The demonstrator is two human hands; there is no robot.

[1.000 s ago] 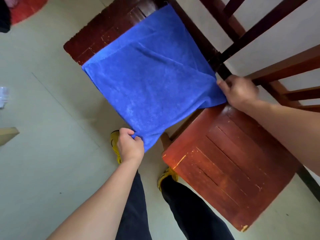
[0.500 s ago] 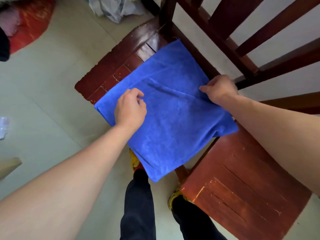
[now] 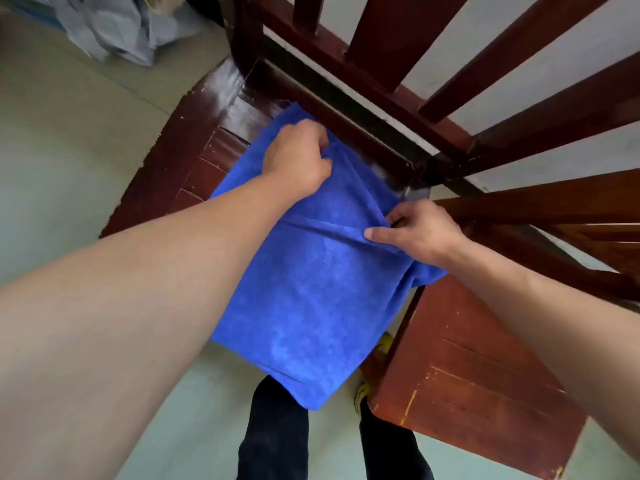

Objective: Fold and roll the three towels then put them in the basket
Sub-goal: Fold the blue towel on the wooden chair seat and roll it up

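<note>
On the seat (image 3: 194,161) of the dark red wooden chair, right up against its back rail (image 3: 346,98), lies the blue towel (image 3: 311,289). Its long axis runs from that rail straight out toward the person, and its near corner droops past the front of the seat and hangs over the floor (image 3: 69,168) above a yellow shoe (image 3: 381,344). Both hands are on the end closest to the rail. The left hand (image 3: 298,157) is the closer of the two to the rail, its fingers curled into the cloth at the far corner and bunching it. The right hand (image 3: 415,233) sits a little further from the rail at the towel's right edge, gripping a raised fold with its thumb laid along the ridge. That ridge runs crosswise between the two hands, so I'd say a fold is being set and the next move draws this doubled end away from the rail along the towel's length. A second chair seat (image 3: 467,375) stands just beside, further from the rail on the right, with the towel's right edge lapping onto it. Beyond the rail's left end, a pale grey bundle (image 3: 114,32) lies on the floor. From where I stand, no basket shows anywhere, nor the other two towels, so nothing appears to be stowed yet.
</note>
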